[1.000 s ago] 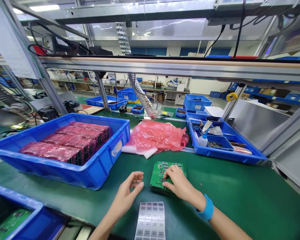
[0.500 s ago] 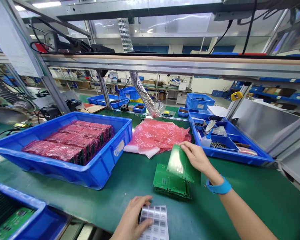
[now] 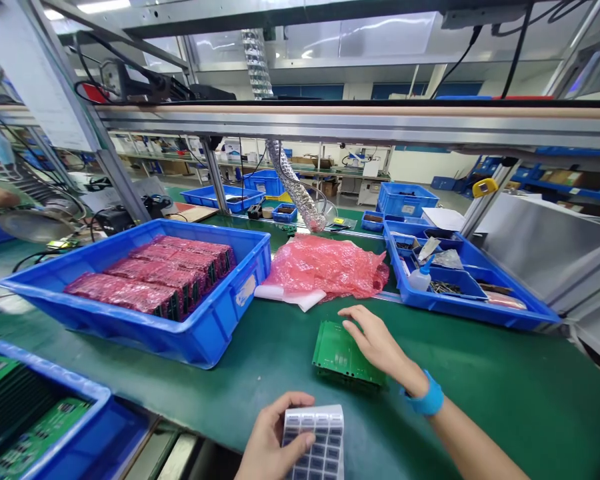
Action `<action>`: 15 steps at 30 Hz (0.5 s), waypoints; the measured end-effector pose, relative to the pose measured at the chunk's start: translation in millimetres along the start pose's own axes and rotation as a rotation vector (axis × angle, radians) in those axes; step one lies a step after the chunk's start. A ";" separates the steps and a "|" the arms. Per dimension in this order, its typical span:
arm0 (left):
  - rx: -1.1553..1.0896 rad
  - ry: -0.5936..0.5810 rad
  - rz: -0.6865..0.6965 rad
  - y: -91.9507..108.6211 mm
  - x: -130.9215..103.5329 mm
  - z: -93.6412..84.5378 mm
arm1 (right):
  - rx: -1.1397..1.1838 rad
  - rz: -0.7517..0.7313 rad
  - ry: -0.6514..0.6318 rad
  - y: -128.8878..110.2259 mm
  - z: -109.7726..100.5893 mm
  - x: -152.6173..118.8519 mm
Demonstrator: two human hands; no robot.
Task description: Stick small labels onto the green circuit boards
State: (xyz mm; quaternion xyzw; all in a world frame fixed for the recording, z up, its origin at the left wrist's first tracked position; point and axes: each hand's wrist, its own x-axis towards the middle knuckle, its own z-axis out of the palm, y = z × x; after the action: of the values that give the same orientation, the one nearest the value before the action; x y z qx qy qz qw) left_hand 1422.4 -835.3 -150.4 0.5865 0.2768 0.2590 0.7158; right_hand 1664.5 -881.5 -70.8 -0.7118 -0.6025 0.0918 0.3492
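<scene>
At the bottom of the head view, my left hand (image 3: 280, 437) grips a sheet of labels (image 3: 325, 443), thumb on its face, fingers behind. Small dark-printed rectangles in rows cover the white sheet. A stack of green circuit boards (image 3: 337, 350) lies on the bench just beyond it. Over the right side of that stack hovers my right hand (image 3: 375, 337), fingers apart and holding nothing that I can see. A blue band circles the wrist. Part of the top board is hidden under this hand, and whether the hand touches it I cannot tell.
A blue bin (image 3: 215, 340) of pink bubble-wrapped boards stands left. Pink bubble wrap (image 3: 330, 267) lies at the back middle. To the right sits a blue parts tray (image 3: 445, 310) with a small bottle (image 3: 420, 279). Another blue bin (image 3: 97, 407) at lower left holds green boards.
The green board that my right hand held tilted now lies on the stack, and the hand has let it go. My left hand still holds the label sheet. The view has shifted slightly.
</scene>
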 end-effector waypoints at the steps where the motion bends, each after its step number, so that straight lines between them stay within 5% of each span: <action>1: -0.011 0.031 0.005 2.5 -2.9 3.4 | 0.074 -0.008 -0.011 -10.0 -2.2 -13.5; 6: -0.012 0.043 0.088 17.6 -20.5 18.1 | 0.354 0.060 -0.188 -52.6 10.9 -85.8; 11: -0.121 -0.055 0.064 25.2 -38.7 23.7 | 0.475 0.177 -0.019 -57.9 38.7 -118.1; 15: 0.099 0.068 0.118 22.7 -45.7 21.0 | 0.515 0.224 0.082 -52.2 47.6 -127.6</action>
State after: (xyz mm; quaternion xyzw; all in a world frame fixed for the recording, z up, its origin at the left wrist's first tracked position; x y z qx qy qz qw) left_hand 1403.5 -877.6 -120.5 0.6273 0.2783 0.3066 0.6596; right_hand 1564.0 -979.1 -111.3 -0.6648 -0.4623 0.2513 0.5303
